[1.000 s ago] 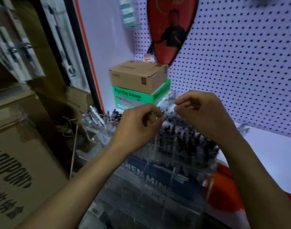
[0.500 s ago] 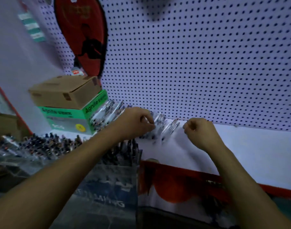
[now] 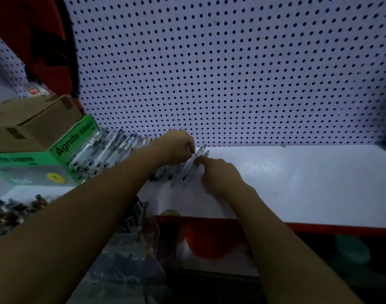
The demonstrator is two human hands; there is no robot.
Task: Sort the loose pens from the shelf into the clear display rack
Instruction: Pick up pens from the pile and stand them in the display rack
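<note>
1. A row of loose pens is seen lying side by side on the white shelf, along its back edge where the pegboard rises.
2. The left hand is held over the right end of the row, its fingers curled downward; whether a pen is gripped by it cannot be told.
3. The right hand is placed just beside the left, and a clear pen at the end of the row is pinched at its fingertips.
4. The clear display rack is seen below the shelf's front edge, partly hidden by the left forearm, with dark pen tops packed in it.
5. A green box is set toward the shelf's left end, touching the pens, and a brown carton is stacked on it.
</note>
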